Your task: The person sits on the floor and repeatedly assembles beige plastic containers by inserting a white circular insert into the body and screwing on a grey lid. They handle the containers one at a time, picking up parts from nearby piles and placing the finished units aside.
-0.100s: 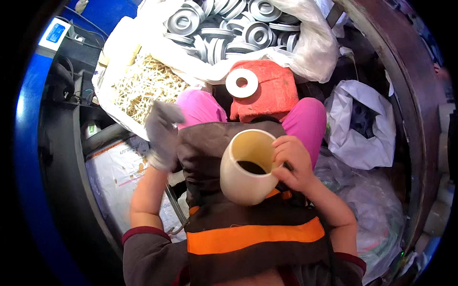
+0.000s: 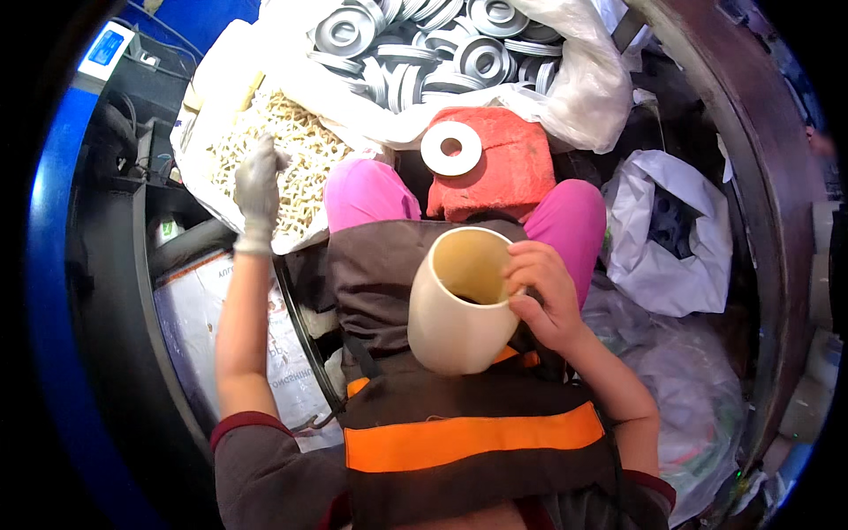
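My right hand (image 2: pixel 548 296), bare, is closed on the rim of a large cream cup-shaped part (image 2: pixel 459 331). The part tilts over my lap, showing its hollow inside and a dark patch deep within. My left hand (image 2: pixel 257 190), in a pale grey glove, reaches over the small cream pieces (image 2: pixel 305 146) heaped in a white bag. Its fingertips point down at the heap, and their grip is not clear. Ahead of my lap, a white ring (image 2: pixel 435 157) lies on a red cloth-covered block (image 2: pixel 517 159).
A large white plastic bag (image 2: pixel 594 97) at the back holds many grey grooved discs (image 2: pixel 344 34). To the right are a white sack (image 2: pixel 649 274) with dark parts inside and clear plastic bags (image 2: pixel 689 380). A dark metal frame (image 2: pixel 742 132) curves along the right side. A printed white sack (image 2: pixel 212 327) lies at left.
My left hand has moved forward and left, from beside my knee to over the small cream pieces. The cup-shaped part in my right hand has tipped slightly, hiding more of its dark inside.
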`<state>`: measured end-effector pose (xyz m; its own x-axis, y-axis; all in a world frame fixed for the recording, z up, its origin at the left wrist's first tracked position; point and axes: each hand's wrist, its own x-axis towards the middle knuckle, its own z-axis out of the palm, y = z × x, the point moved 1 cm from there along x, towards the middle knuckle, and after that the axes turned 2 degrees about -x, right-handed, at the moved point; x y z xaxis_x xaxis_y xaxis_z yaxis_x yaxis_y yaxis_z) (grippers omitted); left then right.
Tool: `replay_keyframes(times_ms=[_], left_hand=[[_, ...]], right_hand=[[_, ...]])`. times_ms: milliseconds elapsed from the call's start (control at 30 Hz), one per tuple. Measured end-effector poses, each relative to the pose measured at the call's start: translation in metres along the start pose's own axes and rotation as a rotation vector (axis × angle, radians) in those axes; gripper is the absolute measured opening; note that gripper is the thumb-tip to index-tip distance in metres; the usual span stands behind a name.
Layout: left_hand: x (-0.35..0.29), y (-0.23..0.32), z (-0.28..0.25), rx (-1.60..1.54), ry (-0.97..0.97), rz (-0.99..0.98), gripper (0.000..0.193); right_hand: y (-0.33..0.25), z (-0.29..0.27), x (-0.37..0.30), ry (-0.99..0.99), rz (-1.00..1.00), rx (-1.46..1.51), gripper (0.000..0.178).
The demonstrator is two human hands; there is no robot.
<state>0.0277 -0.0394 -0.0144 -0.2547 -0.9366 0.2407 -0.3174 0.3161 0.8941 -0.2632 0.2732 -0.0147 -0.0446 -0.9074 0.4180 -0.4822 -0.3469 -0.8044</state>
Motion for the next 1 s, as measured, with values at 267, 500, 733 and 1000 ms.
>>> replay_keyframes(times_ms=[267,500,733,1000], left_hand=[[-0.095,0.105,0.092,0.216,-1.077,0.097,0.035],[-0.117,0.083,0.154,-1.102,-0.922,-0.643,0.056],[-0.104,0.092,0.172,-0.617,-1.068,-0.714,0.038],[-0.082,0.099,0.167,-0.698,-1.001,-0.687,0.025]], right_hand=[[-0.003,-0.013,0.018,0.087,0.278,-0.074,0.032],[0.065,-0.139,-0.156,-0.24,1.368,0.134,0.038],[0.117,-0.091,-0.423,-0.829,1.833,-0.666,0.055],[0.09,-0.07,-0.455,-0.315,2.031,-0.604,0.063]])
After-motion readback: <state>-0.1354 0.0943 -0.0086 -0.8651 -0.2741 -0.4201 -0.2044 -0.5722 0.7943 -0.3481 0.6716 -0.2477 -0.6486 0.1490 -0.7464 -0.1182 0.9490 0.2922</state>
